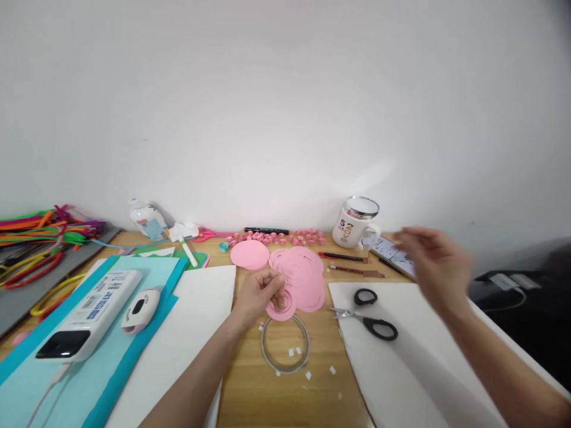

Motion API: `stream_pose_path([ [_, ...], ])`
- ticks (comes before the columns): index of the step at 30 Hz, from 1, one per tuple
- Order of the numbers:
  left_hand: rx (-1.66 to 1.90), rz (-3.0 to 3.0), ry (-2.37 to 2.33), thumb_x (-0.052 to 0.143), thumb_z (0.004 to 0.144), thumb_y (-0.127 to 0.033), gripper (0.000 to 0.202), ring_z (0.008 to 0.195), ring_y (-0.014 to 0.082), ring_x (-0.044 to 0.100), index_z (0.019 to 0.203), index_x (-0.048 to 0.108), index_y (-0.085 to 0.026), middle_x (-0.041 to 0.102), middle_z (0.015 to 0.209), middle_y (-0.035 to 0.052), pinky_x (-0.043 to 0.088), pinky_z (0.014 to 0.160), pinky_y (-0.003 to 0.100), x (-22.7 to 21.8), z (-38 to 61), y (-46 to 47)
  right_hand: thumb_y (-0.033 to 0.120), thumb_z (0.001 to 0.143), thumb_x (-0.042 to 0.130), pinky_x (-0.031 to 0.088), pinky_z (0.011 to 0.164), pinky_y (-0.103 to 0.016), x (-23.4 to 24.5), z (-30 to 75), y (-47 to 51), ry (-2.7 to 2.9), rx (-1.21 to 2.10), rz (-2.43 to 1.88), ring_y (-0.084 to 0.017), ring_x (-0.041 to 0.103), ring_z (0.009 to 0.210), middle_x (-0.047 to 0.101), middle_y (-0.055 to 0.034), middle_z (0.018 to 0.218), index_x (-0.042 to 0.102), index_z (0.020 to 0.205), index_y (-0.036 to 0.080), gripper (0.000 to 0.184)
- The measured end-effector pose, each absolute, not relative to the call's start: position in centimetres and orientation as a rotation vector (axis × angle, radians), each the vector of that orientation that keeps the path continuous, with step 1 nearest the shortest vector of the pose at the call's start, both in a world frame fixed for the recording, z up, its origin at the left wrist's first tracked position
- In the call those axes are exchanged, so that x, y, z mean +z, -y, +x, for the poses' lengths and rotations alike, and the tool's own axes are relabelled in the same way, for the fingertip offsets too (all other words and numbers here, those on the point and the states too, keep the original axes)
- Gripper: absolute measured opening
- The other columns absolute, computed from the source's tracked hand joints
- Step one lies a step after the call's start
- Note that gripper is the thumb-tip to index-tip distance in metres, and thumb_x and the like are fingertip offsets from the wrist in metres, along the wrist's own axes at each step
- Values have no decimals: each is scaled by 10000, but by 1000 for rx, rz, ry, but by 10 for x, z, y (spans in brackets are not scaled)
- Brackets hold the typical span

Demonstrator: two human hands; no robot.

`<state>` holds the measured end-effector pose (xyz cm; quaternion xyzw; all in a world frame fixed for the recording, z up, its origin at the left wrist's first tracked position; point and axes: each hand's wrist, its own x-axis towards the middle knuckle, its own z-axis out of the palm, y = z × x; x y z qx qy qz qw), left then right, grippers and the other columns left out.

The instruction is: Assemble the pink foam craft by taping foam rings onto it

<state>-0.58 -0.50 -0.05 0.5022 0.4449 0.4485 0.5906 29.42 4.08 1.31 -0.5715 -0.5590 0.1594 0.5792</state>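
Observation:
My left hand (263,292) pinches a small pink paper ring-like spiral (289,309) between thumb and fingers, just in front of a pile of cut pink paper spirals (307,276). Raised over the right side, my right hand (439,267) is slightly blurred, its fingertips pressed together; whatever they hold, if anything, is too small to make out. Below the left hand a ring of tape (285,370) lies flat on the table among tiny white scraps (308,375). Black-handled scissors (363,315) rest partly open left of the right hand. A pink paper disc (250,255) lies behind the left hand.
At the back are pink rolled paper pieces (267,239), a black marker (266,230), a white mug (347,224) and a phone (392,254). White sheets (187,339) flank the middle. Leftward sit a power bank (96,315) and coloured pipe cleaners (49,235).

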Motion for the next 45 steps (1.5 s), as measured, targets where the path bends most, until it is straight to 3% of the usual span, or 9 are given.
stream_pose_path([
  [4,1037,1238,-1044,609,710,-421,305,384,99,516,614,545,-139,579,444,-1,415,424,205,0,-6,7,358,692,638,524,613,-348,17,192,-5,1597,1039,-1097,-191,615,654,648,-40,792,626,871,224,223],
  [6,1030,1245,-1046,614,705,-423,302,388,98,516,624,552,-139,575,444,-5,419,431,206,0,-6,7,333,676,659,524,637,-348,7,163,2,1583,1188,-1027,-200,617,716,656,-39,835,644,872,236,219],
  [11,1019,1262,-1034,616,704,-420,303,404,99,521,625,569,-132,563,449,-7,411,438,203,1,-9,6,308,654,679,522,678,-383,-12,141,2,1383,1367,-936,-198,627,665,676,0,720,681,761,254,120],
  [15,982,1267,-1050,622,699,-420,315,411,98,519,591,581,-127,566,442,3,405,447,198,2,-10,6,305,655,685,524,645,-364,-17,143,-1,1350,1376,-911,-192,627,631,671,6,681,692,738,245,103],
  [21,956,1299,-1023,587,749,-368,283,423,89,525,631,625,-114,594,514,18,395,436,188,-2,-5,7,286,654,686,504,717,-340,-26,150,-4,1325,1216,-956,-198,620,772,673,-42,844,690,705,203,98],
  [33,942,1262,-1082,631,701,-389,276,414,96,545,647,641,-118,612,505,16,413,407,185,-7,-4,6,259,670,669,491,646,-270,-32,148,-2,1295,1180,-959,-150,612,677,674,-30,745,659,793,181,146],
  [45,977,1281,-1084,621,714,-366,278,453,98,538,596,633,-114,604,521,20,413,456,199,-1,-3,6,284,667,659,501,658,-306,-20,152,-3,1261,1166,-1052,-172,626,677,697,-50,756,698,802,186,171],
])
